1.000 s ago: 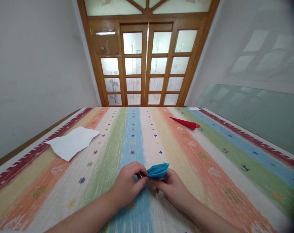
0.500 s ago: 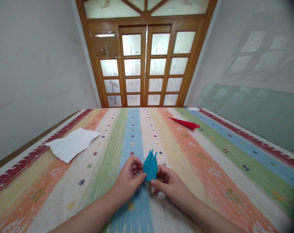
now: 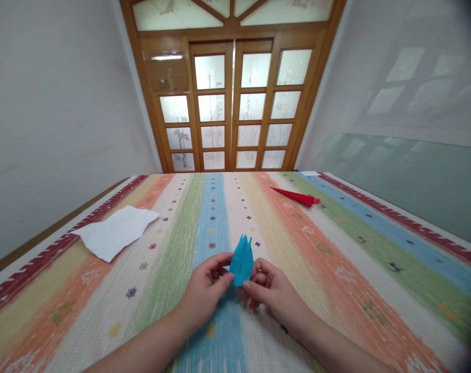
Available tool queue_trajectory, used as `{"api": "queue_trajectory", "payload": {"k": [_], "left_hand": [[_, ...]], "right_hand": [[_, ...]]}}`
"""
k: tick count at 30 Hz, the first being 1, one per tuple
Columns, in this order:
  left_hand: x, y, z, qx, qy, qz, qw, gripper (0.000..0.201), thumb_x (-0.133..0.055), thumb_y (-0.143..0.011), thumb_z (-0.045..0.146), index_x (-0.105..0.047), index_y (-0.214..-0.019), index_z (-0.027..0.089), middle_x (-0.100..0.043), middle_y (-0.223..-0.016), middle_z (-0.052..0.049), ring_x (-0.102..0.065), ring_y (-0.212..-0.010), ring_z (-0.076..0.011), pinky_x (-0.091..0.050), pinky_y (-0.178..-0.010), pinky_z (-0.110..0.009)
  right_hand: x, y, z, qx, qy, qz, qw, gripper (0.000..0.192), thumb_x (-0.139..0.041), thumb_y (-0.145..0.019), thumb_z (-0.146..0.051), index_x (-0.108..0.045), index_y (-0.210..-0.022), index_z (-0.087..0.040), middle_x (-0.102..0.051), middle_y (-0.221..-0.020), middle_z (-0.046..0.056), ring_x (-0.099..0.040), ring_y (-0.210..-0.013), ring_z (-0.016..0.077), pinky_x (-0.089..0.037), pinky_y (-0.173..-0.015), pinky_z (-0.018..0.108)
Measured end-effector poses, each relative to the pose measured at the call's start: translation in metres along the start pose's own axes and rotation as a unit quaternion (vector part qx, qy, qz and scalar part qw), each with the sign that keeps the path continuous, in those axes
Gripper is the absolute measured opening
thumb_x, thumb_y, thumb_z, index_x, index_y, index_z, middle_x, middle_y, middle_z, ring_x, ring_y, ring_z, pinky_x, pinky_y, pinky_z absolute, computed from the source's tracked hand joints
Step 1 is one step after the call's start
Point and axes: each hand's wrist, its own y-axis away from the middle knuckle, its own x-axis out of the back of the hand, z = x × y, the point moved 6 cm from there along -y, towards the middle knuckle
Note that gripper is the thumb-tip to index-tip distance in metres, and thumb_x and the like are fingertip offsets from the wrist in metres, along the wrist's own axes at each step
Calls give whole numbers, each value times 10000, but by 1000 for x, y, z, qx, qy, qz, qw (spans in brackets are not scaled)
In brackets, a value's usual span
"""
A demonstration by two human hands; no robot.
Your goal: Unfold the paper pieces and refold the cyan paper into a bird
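Observation:
Between my two hands stands a folded blue paper flower point(image 3: 242, 263), upright, with several pointed tips at its top like a tulip bud. My left hand point(image 3: 209, 282) pinches its left side, thumb in front at the lower edge and fingers bent toward the back. My right hand point(image 3: 269, 285) grips the lower right side, its thumb near the bottom corner and the other fingers curled behind. The back of the flower and some fingertips are hidden.
A creased white sheet of paper point(image 3: 116, 231) lies to the left on the striped tablecloth point(image 3: 173, 269). A folded red paper piece with a long point point(image 3: 296, 196) lies at the far right. A small white piece point(image 3: 310, 173) sits by the far edge.
The blue paper flower has risen slightly and turned a little. My left fingers have moved up and forward along its side; my right hand still holds its lower right.

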Motion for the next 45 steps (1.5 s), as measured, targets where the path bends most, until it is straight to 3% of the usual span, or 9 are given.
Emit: {"api": "queue_trajectory", "payload": {"k": [5,10,18,23,28,32,38,42,45], "left_hand": [[1,0,7,-18,-57,-2,998,168,-647,-819,201,-781,-919,190,-701,-980,-68,-611,-786,-162,-459,-720,-281],[-4,-3,6,1,-46,-52,998,204,-604,-831,196,-786,-923,203,-619,-802,-14,-488,-593,-99,-353,-562,-232],[1,-3,15,-22,-113,-61,991,235,-568,-845,180,-792,-910,208,-548,-778,-8,-499,-627,-111,-384,-626,-254],[-1,0,22,-45,-142,-70,986,289,-534,-937,320,-787,-873,195,-594,-835,-43,-571,-751,-160,-427,-700,-287],[-7,2,27,-51,-186,-67,979,114,-683,-841,251,-771,-830,179,-642,-868,-56,-602,-823,-183,-444,-743,-300],[-4,1,15,-20,-140,-54,988,50,-689,-833,216,-710,-861,181,-640,-840,-27,-589,-762,-150,-441,-680,-268],[1,-4,-1,38,28,-19,999,295,-729,-821,291,-456,-903,216,-590,-777,41,-534,-605,-96,-430,-530,-207],[-1,-4,2,45,38,-21,998,328,-732,-821,315,-426,-894,219,-578,-722,60,-529,-569,-86,-427,-518,-197],[-1,-3,6,40,25,-20,999,319,-727,-821,325,-433,-876,214,-572,-712,60,-534,-577,-85,-422,-530,-197]], "right_hand": [[1,1,-1,2,-17,-3,1000,383,-770,-814,-459,-476,-868,-220,-708,-687,11,-599,-521,125,-475,-488,233],[-2,3,-5,-2,-21,-6,1000,366,-747,-838,-463,-475,-869,-221,-685,-649,-20,-609,-527,125,-472,-498,230],[-3,4,-4,-2,0,-20,1000,355,-692,-883,-513,-493,-894,-219,-634,-609,-42,-600,-510,129,-464,-505,241],[-5,6,-7,-12,18,-28,999,424,-549,-939,-617,-494,-843,-208,-641,-713,0,-640,-621,149,-516,-542,265],[-6,5,-3,4,37,-31,999,383,-700,-883,-518,-465,-875,-215,-603,-658,-35,-597,-565,127,-489,-516,242],[-6,4,0,-4,22,-29,999,389,-737,-861,-472,-434,-877,-227,-611,-651,-42,-583,-530,128,-483,-500,249],[-1,3,-3,7,13,-1,1000,394,-723,-868,-458,-406,-966,-247,-656,-664,-41,-595,-516,140,-479,-492,251],[0,4,-4,-11,32,4,999,575,-739,-847,-453,-395,-1259,-247,-657,-680,-44,-606,-526,157,-484,-488,259],[-4,5,-7,-20,44,-18,999,460,-716,-854,-488,-525,-1156,-198,-649,-693,-14,-595,-549,145,-485,-508,261]]}}
